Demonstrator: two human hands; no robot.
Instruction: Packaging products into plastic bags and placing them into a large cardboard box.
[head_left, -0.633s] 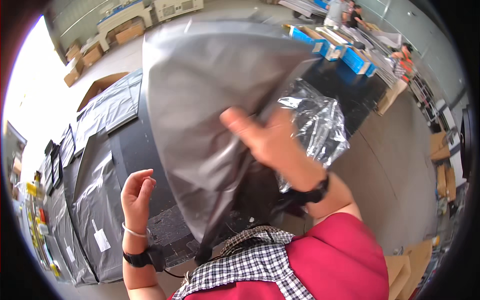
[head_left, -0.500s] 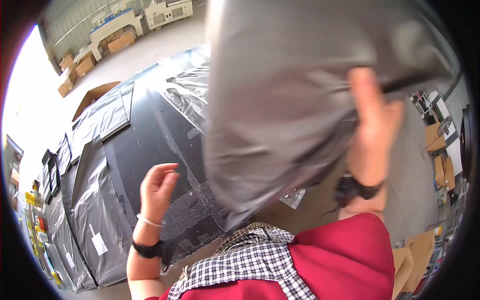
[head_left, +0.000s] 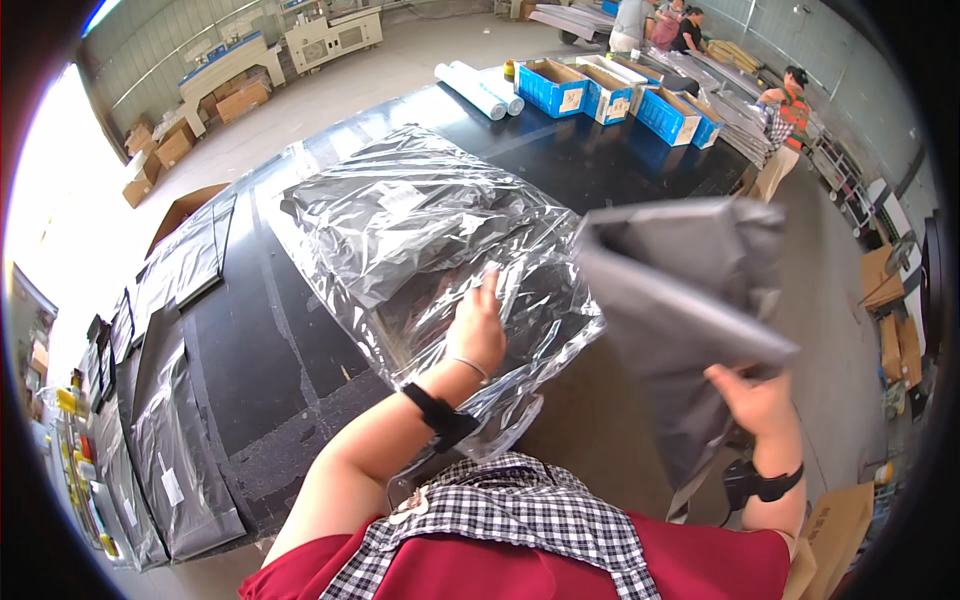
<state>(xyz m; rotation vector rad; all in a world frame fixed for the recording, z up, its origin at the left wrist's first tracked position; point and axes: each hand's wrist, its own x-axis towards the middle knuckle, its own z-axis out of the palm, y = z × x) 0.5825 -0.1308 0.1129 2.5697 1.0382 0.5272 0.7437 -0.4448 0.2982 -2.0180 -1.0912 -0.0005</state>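
My right hand (head_left: 757, 400) grips a dark grey folded sheet (head_left: 690, 300) by its lower edge, thumb up. The sheet hangs off the table's right side, its upper end bent over; its exact kind is unclear. My left hand (head_left: 477, 328) reaches over a large clear plastic bag (head_left: 440, 230), fingers stretched out, seemingly on its surface. Dark flat material shows through the shiny, wrinkled film. This bag lies across the right part of the black table (head_left: 275, 355).
Several dark flat packages in plastic (head_left: 175, 440) lie on the table's left. At the far edge stand blue open boxes (head_left: 552, 88) beside white rolls (head_left: 472, 92). People (head_left: 785, 105) work at the far right. A brown carton (head_left: 838, 530) stands near my right elbow.
The dark grey sheet has come down to the right, uncovering the clear bag and far boxes. My left hand has moved right, onto the clear bag. My right hand has lowered with the sheet.
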